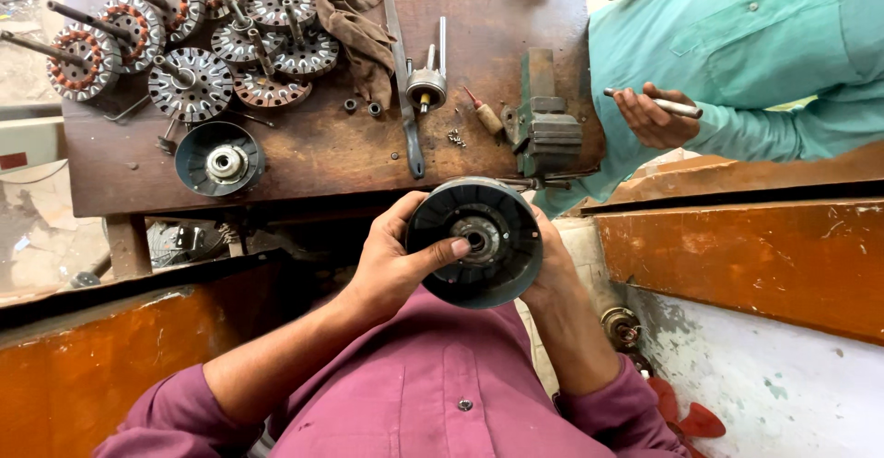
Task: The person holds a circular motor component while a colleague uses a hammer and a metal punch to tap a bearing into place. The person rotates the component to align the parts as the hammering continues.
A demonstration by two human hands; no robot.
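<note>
- We hold the round dark motor housing (474, 242) between our two hands, close in front of our chest, its open face tipped up toward us, so its short axis runs roughly from our body out toward the surface.
- Our left hand (391, 265) is clamped on the housing's left rim, and its thumb reaches across the open face so the tip rests just beside the bearing (477, 237) at the centre.
- Our right hand (552, 269) cups the housing from the right and from behind; most of it is hidden by the housing, so we cannot tell exactly how those fingers lie, though it seems to bear the weight.
- The left hand is the nearer one to the bearing; the right only touches the outer shell.
- Just beyond the hands, on the brown wooden surface (313, 154), a green bench vise (545, 127) lies ahead and slightly right.
- Ahead and left, a second housing (219, 159) lies face up on the surface.
- Farther left, well apart from our hands, stands a cluster of wound stators (189, 81).
- To the far right, another person's hand (649, 117) holds a thin rod (658, 104).
</note>
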